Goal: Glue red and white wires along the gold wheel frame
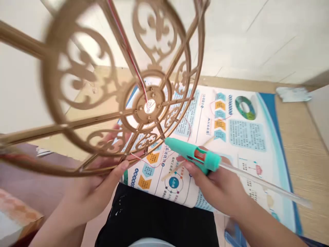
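Gold round scrollwork frame (140, 111), gripped by the left hand (95, 185), sits just beside the right hand (221, 185) clasping a teal glue gun (197, 156).

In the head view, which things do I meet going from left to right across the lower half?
Left hand gripping the gold frame → glue gun in the right hand → clear glue stick → wooden table.

Head-worn view, steeply downward, close
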{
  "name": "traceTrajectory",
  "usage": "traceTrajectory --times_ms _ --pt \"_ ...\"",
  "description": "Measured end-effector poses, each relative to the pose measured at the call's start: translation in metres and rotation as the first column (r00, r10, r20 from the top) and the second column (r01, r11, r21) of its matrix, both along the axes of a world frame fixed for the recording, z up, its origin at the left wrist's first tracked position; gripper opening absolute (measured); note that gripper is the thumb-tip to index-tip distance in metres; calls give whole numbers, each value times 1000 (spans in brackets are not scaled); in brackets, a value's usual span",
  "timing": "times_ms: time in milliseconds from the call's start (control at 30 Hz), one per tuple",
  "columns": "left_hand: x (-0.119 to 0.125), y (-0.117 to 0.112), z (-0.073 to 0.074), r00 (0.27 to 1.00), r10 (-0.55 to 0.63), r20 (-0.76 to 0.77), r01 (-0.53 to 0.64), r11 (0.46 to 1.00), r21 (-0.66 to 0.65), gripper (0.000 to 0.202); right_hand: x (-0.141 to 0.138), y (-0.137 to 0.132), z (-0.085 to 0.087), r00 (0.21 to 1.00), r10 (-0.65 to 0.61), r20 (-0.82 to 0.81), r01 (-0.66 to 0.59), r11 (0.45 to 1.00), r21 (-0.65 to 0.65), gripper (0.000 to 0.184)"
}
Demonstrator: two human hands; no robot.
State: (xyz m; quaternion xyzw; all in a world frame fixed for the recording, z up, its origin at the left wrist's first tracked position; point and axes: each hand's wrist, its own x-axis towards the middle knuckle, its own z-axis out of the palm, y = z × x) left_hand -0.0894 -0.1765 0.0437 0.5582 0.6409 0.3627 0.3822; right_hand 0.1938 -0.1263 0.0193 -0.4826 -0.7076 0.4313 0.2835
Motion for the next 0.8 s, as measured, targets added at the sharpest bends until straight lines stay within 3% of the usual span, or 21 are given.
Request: traceTrajectory --times_ms 67,133,233,367,600,800 --pt "4 7 13 996 -82 -41 83 996 19 29 0 -1 2 1000 -25 15 25 998 -59 33" --pt "8 12 31 957 -218 -192 216 976 -32 34 1 0 4 999 -43 7 43 992 -119 39" --pt "14 17 58 843 -349 -408 354 933 -66 42 2 1 7 997 -42 -61 29 977 -210 46" --pt "24 26 86 715 -457 -529 480 871 -104 44 1 1 11 993 -40 -108 6 955 -297 58" --pt "39 39 113 613 -591 -524 512 803 -305 46 2 7 9 974 29 -227 -96 953 -288 64" --pt "45 41 119 597 -575 -560 480 815 -325 54 3 10 9 976 10 -216 -76 951 -299 64"
